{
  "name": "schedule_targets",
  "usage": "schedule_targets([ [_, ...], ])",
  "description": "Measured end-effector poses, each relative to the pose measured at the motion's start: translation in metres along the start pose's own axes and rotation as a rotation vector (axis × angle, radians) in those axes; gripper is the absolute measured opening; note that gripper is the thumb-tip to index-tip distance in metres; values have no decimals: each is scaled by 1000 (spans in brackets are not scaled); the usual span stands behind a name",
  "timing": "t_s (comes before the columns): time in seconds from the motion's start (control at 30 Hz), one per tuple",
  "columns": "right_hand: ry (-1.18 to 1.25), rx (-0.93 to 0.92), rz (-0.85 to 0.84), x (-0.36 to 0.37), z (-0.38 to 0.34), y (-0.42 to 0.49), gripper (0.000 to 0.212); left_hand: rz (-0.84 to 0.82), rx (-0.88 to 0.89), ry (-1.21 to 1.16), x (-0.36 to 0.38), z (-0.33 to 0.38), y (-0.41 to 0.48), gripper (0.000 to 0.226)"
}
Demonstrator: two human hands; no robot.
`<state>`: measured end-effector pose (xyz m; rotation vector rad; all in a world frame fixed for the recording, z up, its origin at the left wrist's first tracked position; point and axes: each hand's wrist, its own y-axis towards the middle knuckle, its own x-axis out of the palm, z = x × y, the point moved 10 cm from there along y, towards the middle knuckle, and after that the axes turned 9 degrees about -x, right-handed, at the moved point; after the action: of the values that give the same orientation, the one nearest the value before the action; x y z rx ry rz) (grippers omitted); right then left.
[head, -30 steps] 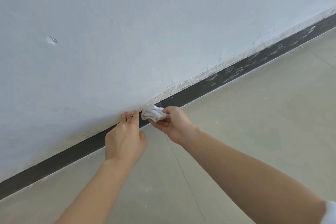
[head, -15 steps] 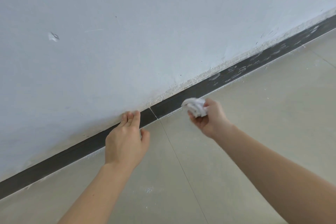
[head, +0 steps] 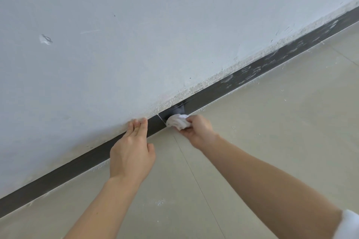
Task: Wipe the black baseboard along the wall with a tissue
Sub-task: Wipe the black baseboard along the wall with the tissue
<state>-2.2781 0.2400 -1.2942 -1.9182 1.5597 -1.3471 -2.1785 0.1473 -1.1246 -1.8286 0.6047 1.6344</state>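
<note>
A black baseboard (head: 77,163) runs diagonally from lower left to upper right where the pale wall meets the floor. My right hand (head: 196,130) grips a crumpled white tissue (head: 177,121) and presses it against the baseboard just right of a joint in the strip. My left hand (head: 132,151) lies flat, its straight fingertips touching the baseboard's top edge and the wall, left of the joint. Farther right the baseboard carries pale dusty smears (head: 252,73).
The grey-white wall (head: 136,35) has a chipped spot (head: 45,39) at the left and rough plaster along its bottom edge. Beige floor tiles (head: 272,132) fill the lower right, with white crumbs (head: 160,202) scattered near the baseboard.
My right hand, which had swung off to the right away from the strip, has come back left and pressed the tissue onto the baseboard by the joint. My left hand stays put.
</note>
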Motion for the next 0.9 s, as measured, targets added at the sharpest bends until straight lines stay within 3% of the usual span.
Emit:
schedule_targets([
  [0.17,82,-139,66,-41,-71,2,36,11,8,1,1,0,1,59],
  [0.3,189,-207,90,-65,-110,-9,32,-36,21,44,5,2,2,57],
  [0.37,166,-183,99,-70,-110,-16,26,-61,20,159,5,6,6,50],
  [0.47,20,-61,45,-58,-80,-22,23,-97,38,390,-6,26,12,22],
  [0.6,-10,68,-71,-32,-40,-27,21,-36,174,316,-24,87,8,9],
  [0.67,17,49,-94,-23,-42,-24,21,83,328,199,-33,116,4,16],
  [0.73,64,1,-62,-24,-56,-15,21,110,453,113,-30,135,4,48],
  [0.77,75,-17,-45,-27,-64,-10,21,44,473,149,-19,138,8,63],
  [0.9,53,-74,31,-51,-108,12,20,60,501,225,-6,138,17,71],
])
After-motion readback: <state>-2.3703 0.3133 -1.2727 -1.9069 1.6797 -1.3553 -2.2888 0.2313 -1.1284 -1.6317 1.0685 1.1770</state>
